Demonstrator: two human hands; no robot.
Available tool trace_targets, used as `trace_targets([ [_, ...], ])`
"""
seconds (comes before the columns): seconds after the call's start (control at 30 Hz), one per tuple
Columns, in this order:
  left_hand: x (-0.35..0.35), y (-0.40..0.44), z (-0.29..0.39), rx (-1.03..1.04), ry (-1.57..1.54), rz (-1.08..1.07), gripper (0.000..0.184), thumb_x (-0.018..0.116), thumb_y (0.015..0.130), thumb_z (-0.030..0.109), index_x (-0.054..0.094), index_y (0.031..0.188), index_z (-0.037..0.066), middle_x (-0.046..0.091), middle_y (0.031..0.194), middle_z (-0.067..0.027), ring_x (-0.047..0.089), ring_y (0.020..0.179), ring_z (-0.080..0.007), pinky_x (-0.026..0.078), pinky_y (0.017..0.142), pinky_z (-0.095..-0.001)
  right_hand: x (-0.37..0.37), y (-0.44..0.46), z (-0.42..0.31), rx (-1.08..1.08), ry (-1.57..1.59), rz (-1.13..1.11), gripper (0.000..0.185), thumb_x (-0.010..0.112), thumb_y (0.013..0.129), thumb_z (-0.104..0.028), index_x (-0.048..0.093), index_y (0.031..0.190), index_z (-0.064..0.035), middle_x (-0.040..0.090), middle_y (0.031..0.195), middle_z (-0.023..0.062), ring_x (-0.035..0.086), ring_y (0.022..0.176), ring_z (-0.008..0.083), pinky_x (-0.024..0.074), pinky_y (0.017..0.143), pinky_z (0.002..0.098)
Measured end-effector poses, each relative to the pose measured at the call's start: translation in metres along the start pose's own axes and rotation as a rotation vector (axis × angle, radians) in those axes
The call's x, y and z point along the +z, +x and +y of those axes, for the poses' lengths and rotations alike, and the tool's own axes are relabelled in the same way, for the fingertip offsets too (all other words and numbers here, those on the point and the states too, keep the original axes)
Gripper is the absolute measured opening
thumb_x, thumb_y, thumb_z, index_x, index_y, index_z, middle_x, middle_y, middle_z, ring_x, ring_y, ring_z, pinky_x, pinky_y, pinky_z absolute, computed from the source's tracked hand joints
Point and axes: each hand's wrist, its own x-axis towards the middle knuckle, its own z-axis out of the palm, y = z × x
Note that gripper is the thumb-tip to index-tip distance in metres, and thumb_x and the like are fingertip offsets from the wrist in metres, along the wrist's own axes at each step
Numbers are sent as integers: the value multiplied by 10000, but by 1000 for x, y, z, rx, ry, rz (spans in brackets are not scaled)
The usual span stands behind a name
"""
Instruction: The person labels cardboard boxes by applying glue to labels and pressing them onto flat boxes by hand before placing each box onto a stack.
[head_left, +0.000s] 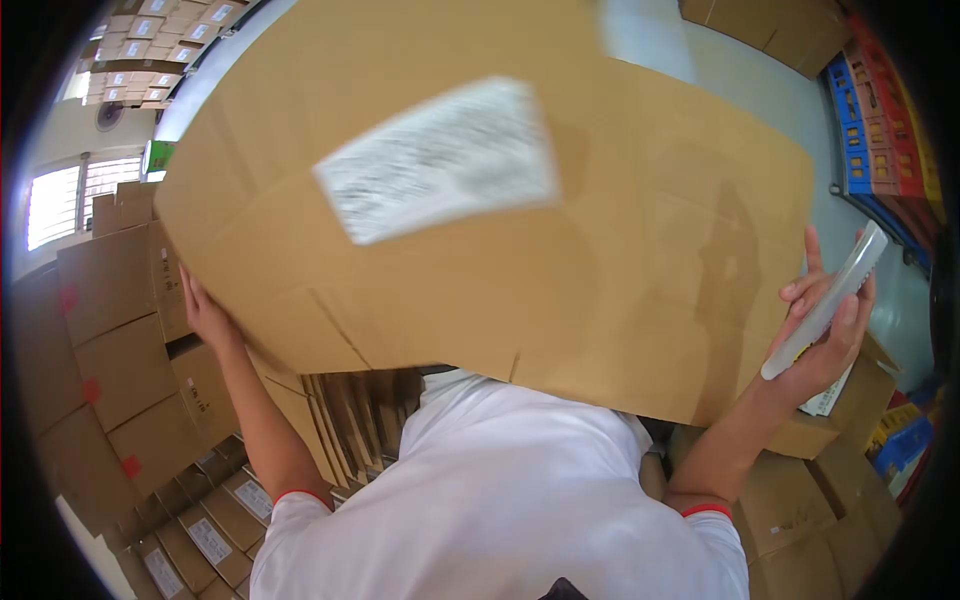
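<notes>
A large sheet of brown cardboard (430, 290), perhaps a flattened box, spans the space in front of my chest. Its blurred white label (445, 160) carries print I cannot read. My left hand (208, 312) grips the cardboard's lower left edge, with some fingers hidden behind it. On the other side, my right hand (825, 325) is beside the right edge, closed around a slim, whitish, slab-like object (828, 300) seen nearly edge-on. Its index finger points up near the cardboard; whether it touches the sheet I cannot tell.
Stacked cartons (120, 350) stand at the left, with labelled boxes (210, 540) below. Flat cardboard pieces (345, 420) stand upright under the sheet. Blue crates (852, 125) and red crates (895, 120) line the upper right. An opened carton (805, 437) lies near my right forearm.
</notes>
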Motion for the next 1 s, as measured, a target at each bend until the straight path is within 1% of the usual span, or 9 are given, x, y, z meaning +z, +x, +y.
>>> trace_targets([
  [0.27, -241, -124, -153, -597, 439, 576, 602, 627, 1040, 428, 635, 1373, -74, 658, 1392, -157, 631, 1213, -300, 491, 1067, -416, -1, 7, 17, 178, 64, 27, 666, 438, 1058, -315, 372, 1505, 175, 476, 610, 39, 548, 605, 153, 483, 1085, 544],
  [0.43, -306, -195, -155, -830, 434, 328, 636, 629, 1007, 510, 671, 1350, -24, 696, 1319, -200, 661, 1189, -358, 507, 1046, -425, -3, 12, 12, 160, 27, -28, 725, 449, 1070, -396, 337, 1560, 126, 436, 628, -13, 491, 606, 119, 500, 952, 405],
  [0.47, -311, -192, -151, -796, 735, 113, 640, 627, 1001, 514, 666, 1356, -17, 689, 1327, -209, 659, 1195, -375, 507, 1047, -442, -5, 12, 9, 155, 20, -12, 725, 449, 1070, -396, 337, 1560, 126, 436, 628, -13, 491, 606, 119, 500, 952, 405],
  [0.57, -309, -180, -137, -562, 1599, -575, 653, 619, 985, 527, 652, 1376, 6, 667, 1353, -239, 652, 1212, -425, 508, 1051, -490, -15, 9, 3, 149, 36, 24, 757, 492, 1066, -433, 343, 1553, 128, 441, 634, -21, 486, 601, 113, 529, 884, 370],
  [0.63, -252, -144, -159, -589, 1456, 616, 622, 591, 1009, 475, 604, 1422, 11, 625, 1389, -273, 613, 1253, -469, 482, 1076, -552, -28, 7, 0, 114, 71, 23, 771, 529, 1063, -453, 366, 1533, 136, 449, 648, -18, 493, 616, 118, 554, 842, 368],
  [0.7, -213, -84, -170, -38, 1518, 601, 606, 567, 1041, 434, 551, 1475, 11, 598, 1405, -287, 576, 1281, -480, 450, 1087, -595, -41, 7, -13, 78, -6, 87, 700, 548, 1065, -408, 430, 1477, 146, 490, 657, -2, 536, 625, 132, 565, 806, 374],
  [0.77, -175, -1, -173, 609, 1291, 355, 576, 614, 1034, 417, 582, 1434, 2, 588, 1396, -276, 574, 1283, -425, 465, 1069, -563, -60, 6, -34, 38, -116, 163, 632, 567, 1067, -362, 495, 1421, 155, 531, 665, 14, 579, 634, 146, 577, 771, 381],
  [0.87, -7, 22, -71, 894, 869, 92, 388, 571, 1078, 254, 660, 1339, -20, 652, 1354, -252, 611, 1250, -423, 477, 1074, -519, -95, 7, -62, -108, -199, 373, 282, 687, 1011, -112, 660, 1197, 98, 620, 746, 41, 621, 671, 157, 563, 718, 327],
  [1.0, 163, -27, 41, 1100, 353, -163, 266, 588, 1076, 158, 728, 1218, -19, 713, 1289, -186, 672, 1194, -354, 535, 1029, -442, -167, 0, -60, -32, -710, 504, 259, 783, 977, -252, 741, 989, 4, 641, 778, -24, 571, 673, 109, 473, 637, 297],
])
